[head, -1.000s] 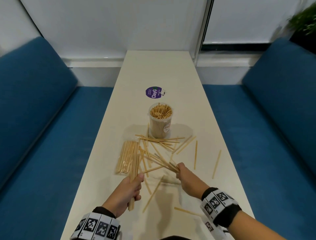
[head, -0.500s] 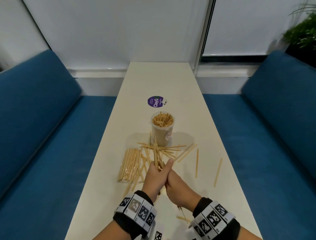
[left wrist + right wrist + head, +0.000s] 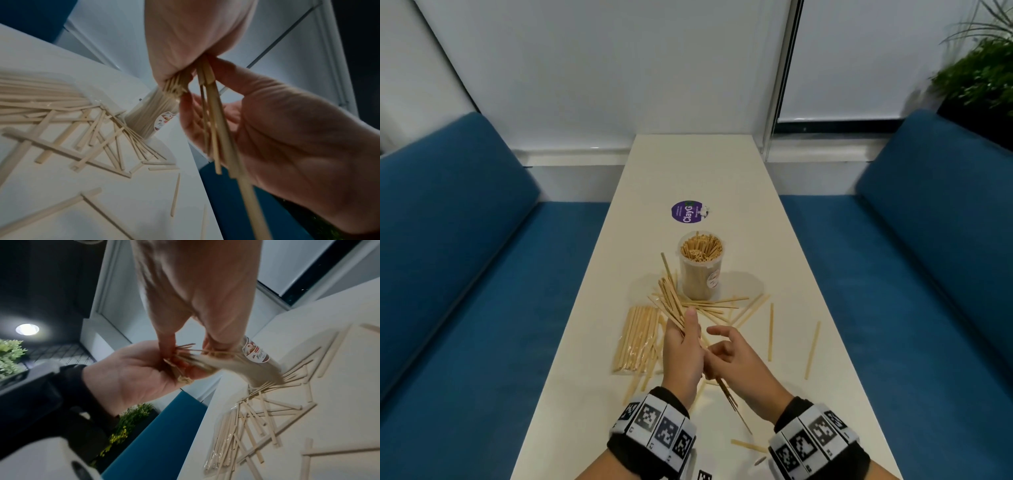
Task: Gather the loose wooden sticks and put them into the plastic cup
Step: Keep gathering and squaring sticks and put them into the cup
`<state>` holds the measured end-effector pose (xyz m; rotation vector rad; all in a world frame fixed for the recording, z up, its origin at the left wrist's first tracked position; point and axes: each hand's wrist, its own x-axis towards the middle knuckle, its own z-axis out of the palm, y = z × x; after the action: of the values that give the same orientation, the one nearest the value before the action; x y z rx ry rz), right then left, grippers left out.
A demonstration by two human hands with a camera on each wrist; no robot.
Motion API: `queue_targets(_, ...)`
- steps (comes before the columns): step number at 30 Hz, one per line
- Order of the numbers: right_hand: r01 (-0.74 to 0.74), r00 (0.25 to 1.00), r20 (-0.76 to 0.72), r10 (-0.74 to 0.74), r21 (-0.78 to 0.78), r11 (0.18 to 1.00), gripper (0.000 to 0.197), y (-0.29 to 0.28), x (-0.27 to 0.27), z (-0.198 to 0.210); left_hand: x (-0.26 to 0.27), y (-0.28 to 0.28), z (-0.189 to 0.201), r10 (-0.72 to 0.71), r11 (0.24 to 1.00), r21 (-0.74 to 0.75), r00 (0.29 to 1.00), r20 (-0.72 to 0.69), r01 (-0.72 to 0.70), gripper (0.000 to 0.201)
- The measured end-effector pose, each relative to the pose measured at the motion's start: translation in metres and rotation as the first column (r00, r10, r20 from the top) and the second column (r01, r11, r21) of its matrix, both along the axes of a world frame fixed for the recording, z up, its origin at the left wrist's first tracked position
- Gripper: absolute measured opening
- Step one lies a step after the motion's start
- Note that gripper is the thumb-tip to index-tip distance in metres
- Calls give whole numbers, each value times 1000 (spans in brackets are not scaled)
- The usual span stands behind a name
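Note:
A clear plastic cup (image 3: pixel 698 270) packed with wooden sticks stands upright mid-table. My left hand (image 3: pixel 685 346) grips a bundle of sticks (image 3: pixel 671 301) whose tips fan up and left beside the cup. My right hand (image 3: pixel 729 353) is against it, index finger lifted; its thumb and fingertips pinch the lower ends (image 3: pixel 732 404) that stick out beneath. In the left wrist view the sticks (image 3: pixel 213 123) run between the right thumb and fingers. Loose sticks (image 3: pixel 715 305) lie crossed at the cup's foot.
A clear-wrapped packet of sticks (image 3: pixel 637 337) lies left of my hands. Single sticks (image 3: pixel 812 349) lie at the right, another (image 3: pixel 748 445) near the front edge. A purple sticker (image 3: pixel 687 212) sits beyond the cup. Blue benches (image 3: pixel 465 274) flank the narrow white table (image 3: pixel 705 171).
My hands came together over the table and the two handfuls merged into one bundle in my left hand. The right hand's fingers have now loosened and moved slightly apart from the left.

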<state>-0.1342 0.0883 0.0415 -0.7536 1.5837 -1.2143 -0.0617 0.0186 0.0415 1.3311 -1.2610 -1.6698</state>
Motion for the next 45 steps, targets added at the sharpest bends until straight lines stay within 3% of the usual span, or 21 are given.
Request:
queue_targets(4, -11, 999, -32, 15, 119, 993, 52, 7, -9, -1, 0, -9, 18, 148, 983, -98, 987, -54, -153, 44)
queue_targets(6, 54, 991, 107, -84, 256, 965, 51, 11, -15, -4, 1, -17, 26, 219, 964, -139, 973, -77, -228, 44)
queue_targets(9, 85, 838, 476, -267, 370, 925, 56, 10, -18, -8, -1, -18, 32, 208, 939, -256, 972, -106, -229, 42)
queue_targets(11, 109, 725, 610, -321, 359, 927, 58, 4, -20, -6, -5, -10, 31, 173, 932, -303, 979, -112, -199, 48)
queue_targets(14, 136, 647, 682, -342, 338, 931, 57, -7, -24, 2, -8, -1, 26, 127, 933, -326, 987, -101, -153, 65)
queue_targets(19, 164, 598, 731, -329, 289, 943, 46, -10, -18, 16, -13, 1, 20, 72, 938, -335, 995, -68, -90, 31)
queue_targets(21, 131, 619, 738, -269, 241, 962, 52, -11, -13, 23, -13, 5, 15, 42, 944, -326, 998, -55, -58, 30)
queue_targets(23, 72, 668, 719, -192, 194, 978, 59, -10, -11, 26, -12, 10, 11, 12, 948, -318, 999, -50, -28, 43)
queue_targets(25, -15, 765, 635, -112, 191, 981, 70, -9, -11, 28, -9, 9, 11, -29, 955, -296, 999, -40, 16, 48)
queue_targets(27, -56, 915, 404, -21, 178, 982, 74, -7, -14, 29, -5, 6, 12, -115, 966, -234, 993, -20, 107, 35)
queue_targets(29, -44, 980, 197, 23, 103, 994, 78, -7, -19, 32, 1, 6, 14, -302, 939, -164, 953, 24, 302, 18)
queue_targets(31, -50, 993, 111, 46, 34, 998, 71, -10, -25, 36, 5, 11, 15, -508, 856, -87, 860, 47, 510, 14)
queue_targets(34, 12, 994, 106, -10, -16, 1000, 30, -12, -25, 35, 7, 19, 18, -659, 752, 28, 752, 1, 659, 19)
queue_targets(37, 150, 986, 89, -143, -73, 986, 40, -11, -18, 35, 7, 16, 19, -697, 708, 104, 715, -58, 698, 13)
queue_targets(38, 199, 978, 83, -191, -115, 973, 45, -11, -16, 36, 10, 14, 23, -700, 693, 125, 705, -116, 710, 7)
queue_targets(40, 270, 963, 39, -268, -215, 939, 53, -12, -16, 42, 18, 7, 21, -642, 670, 227, 706, -300, 706, 24)
queue_targets(43, 303, 946, 5, -324, -372, 877, 52, -12, -17, 57, 26, 1, 13, -350, 658, 456, 780, -519, 599, 43)
queue_targets(45, 298, 948, 35, -315, -436, 849, 46, -13, -14, 61, 27, 1, 11, -150, 627, 556, 785, -601, 545, 54)
